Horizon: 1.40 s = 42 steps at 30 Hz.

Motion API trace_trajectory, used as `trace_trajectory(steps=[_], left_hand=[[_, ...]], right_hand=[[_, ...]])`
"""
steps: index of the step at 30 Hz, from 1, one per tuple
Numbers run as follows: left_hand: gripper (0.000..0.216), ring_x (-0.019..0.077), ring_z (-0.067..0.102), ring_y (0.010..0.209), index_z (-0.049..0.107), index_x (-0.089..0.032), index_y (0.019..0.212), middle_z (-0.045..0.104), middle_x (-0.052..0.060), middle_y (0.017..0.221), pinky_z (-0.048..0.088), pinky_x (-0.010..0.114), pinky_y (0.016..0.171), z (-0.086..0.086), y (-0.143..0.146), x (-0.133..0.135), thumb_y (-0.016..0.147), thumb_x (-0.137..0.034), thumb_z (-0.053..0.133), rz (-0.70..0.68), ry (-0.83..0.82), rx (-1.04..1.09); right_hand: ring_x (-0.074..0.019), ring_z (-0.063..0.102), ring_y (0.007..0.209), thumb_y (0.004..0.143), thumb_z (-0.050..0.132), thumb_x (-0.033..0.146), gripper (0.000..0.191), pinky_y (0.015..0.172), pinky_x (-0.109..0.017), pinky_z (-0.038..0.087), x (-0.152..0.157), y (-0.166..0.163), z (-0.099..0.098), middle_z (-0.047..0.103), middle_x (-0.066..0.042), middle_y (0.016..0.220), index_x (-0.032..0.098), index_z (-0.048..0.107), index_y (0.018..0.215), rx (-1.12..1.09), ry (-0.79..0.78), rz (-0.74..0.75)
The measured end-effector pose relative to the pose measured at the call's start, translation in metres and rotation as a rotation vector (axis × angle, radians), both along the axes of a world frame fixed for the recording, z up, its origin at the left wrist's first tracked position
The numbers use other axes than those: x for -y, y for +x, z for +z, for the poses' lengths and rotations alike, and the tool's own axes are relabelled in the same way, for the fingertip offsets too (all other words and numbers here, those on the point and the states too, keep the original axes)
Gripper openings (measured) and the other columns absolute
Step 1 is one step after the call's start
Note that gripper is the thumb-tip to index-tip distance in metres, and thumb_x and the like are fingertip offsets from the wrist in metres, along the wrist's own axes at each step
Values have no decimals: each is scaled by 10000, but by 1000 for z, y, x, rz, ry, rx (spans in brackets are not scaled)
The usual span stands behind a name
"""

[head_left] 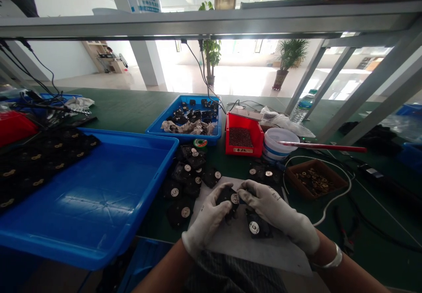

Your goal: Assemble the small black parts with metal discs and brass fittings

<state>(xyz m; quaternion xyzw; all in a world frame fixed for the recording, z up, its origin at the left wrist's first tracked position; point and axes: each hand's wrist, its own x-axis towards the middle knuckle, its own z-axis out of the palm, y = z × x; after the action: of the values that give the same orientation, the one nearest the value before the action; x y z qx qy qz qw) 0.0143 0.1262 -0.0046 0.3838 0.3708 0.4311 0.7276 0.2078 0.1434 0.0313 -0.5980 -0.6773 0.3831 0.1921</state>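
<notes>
Your left hand (206, 222), in a white glove, grasps a black part (226, 194) between thumb and fingers, holding it above the white sheet (280, 253) at the near side of the green table (121, 106). Your right hand (275, 203), gloved too, has its fingertips bunched at the right edge of that part, next to its silver disc (234, 198) — whether they pinch anything, you cannot tell from here. Just below your right hand, a second black part (262, 225) lies on the sheet, disc up. To the left sits a cluster of similar parts (175, 192), and beyond it the large blue tray (132, 165), with rows of black pieces (49, 163) along its left side. On the far side stand a smaller blue tray (216, 140), a red bin (244, 151) of dark brown granules (240, 137) and a white tub (280, 135) with a red stick (329, 147) across it. Right of your hands — a brown box (298, 189) holds brass-coloured rings (314, 179), with pliers (346, 240) lying nearer.
</notes>
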Motion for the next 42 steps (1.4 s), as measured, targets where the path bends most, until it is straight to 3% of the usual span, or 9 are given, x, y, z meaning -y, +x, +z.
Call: trace_trajectory(steps=[15,26,37,42], left_hand=[[581,224,694,992,618,-186,1364,699,111,1306,542,308,831,4,1,0,798,-220,745,-15,-7,10],[554,210,678,974,647,-186,1348,719,93,1249,535,307,844,4,0,-1,799,-180,724,-9,3,-16],[549,312,639,1219,658,-197,1348,681,113,1371,524,368,961,8,0,0,803,-192,734,-2,13,-33],[562,258,682,1063,653,-192,1356,714,104,1283,533,348,913,5,-1,0,799,-182,731,5,-2,-35]], right_hand=[[-247,710,916,978,523,393,245,801,-363,515,-1,0,4,771,-69,1015,219,678,1054,-17,-13,26],[-236,700,917,989,518,421,287,834,-362,535,-1,3,-1,766,-69,1022,199,683,1063,-80,-4,35],[-236,693,886,977,557,408,268,794,-351,529,-1,5,-2,771,-67,989,198,705,1052,-79,6,24],[-228,689,864,976,555,413,276,768,-338,522,-1,4,-3,771,-62,967,196,710,1047,-91,-7,26]])
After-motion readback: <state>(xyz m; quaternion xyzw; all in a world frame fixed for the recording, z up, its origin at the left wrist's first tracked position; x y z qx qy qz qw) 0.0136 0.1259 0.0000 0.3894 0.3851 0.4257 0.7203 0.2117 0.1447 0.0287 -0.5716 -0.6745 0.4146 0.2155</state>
